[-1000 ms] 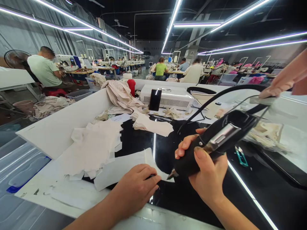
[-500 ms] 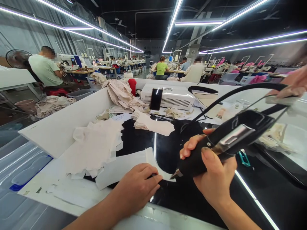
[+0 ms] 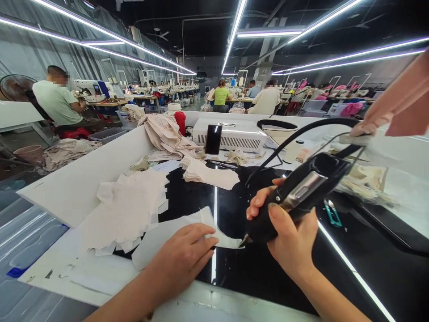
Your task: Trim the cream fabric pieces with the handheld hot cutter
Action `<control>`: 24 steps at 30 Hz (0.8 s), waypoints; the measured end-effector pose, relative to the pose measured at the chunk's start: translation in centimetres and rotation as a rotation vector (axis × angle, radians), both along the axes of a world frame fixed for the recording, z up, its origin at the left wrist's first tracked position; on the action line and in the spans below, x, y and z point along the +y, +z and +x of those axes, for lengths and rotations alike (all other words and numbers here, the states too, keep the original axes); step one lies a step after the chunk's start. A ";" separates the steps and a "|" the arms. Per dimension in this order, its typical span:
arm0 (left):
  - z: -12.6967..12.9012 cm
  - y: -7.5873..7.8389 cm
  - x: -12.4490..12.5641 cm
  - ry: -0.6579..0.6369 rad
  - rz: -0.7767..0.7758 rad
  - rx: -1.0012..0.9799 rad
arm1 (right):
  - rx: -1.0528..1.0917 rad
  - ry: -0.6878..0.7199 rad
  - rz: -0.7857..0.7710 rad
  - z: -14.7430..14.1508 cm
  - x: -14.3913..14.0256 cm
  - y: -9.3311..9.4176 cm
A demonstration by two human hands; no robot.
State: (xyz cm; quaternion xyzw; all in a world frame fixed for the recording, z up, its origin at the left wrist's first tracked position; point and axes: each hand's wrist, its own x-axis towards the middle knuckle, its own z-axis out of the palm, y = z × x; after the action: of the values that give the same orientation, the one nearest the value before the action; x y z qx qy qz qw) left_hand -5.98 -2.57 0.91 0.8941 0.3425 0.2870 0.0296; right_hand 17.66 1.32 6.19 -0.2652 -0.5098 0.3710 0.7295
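Note:
My left hand (image 3: pixel 182 252) lies palm down with its fingers flat on a white fabric-like piece (image 3: pixel 167 232), whose right end narrows to a curved strip. My right hand (image 3: pixel 295 241) is wrapped round a black corded electric hand tool (image 3: pixel 306 190) with a silver lever on its side. The tool slants down to the left. Its pointed metal tip meets the right end of the white piece on the glossy black work surface (image 3: pixel 231 264). My left thumb is hidden.
Left stands a stack of cream cut pieces (image 3: pixel 124 210), with another stack (image 3: pixel 211 172) further back. A phone (image 3: pixel 213 139) leans against a white metal box (image 3: pixel 231 134). Small teal snips (image 3: pixel 331 213) lie right of the tool. The black cord (image 3: pixel 301 127) arcs overhead; co-workers sit beyond.
My left fingers have flattened out and shifted slightly left on the piece. The tool and my right hand have shifted left in view, the tip staying at the piece's edge. The view has turned slightly.

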 end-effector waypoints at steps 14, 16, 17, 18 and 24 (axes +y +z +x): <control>0.1 2.6 -0.8 0.083 -0.308 0.159 | -0.020 -0.090 0.002 0.5 3.8 0.2; 0.7 3.9 -0.4 0.090 -0.423 0.204 | -0.013 -0.072 -0.003 0.1 3.7 0.4; 0.8 4.5 0.0 0.093 -0.470 0.224 | -0.012 -0.064 -0.004 -0.1 3.6 0.5; 1.0 5.0 0.6 0.104 -0.496 0.231 | -0.011 -0.057 -0.002 -0.4 3.5 0.6; 1.2 5.1 5.2 -0.002 -0.359 0.168 | 0.001 -0.027 -0.006 -1.6 3.1 1.0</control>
State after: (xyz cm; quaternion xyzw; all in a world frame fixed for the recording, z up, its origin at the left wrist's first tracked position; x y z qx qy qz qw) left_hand -4.78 2.60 5.97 0.8956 0.3886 0.1457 0.1603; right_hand 16.02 4.46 7.21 -0.2740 -0.5046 0.3629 0.7339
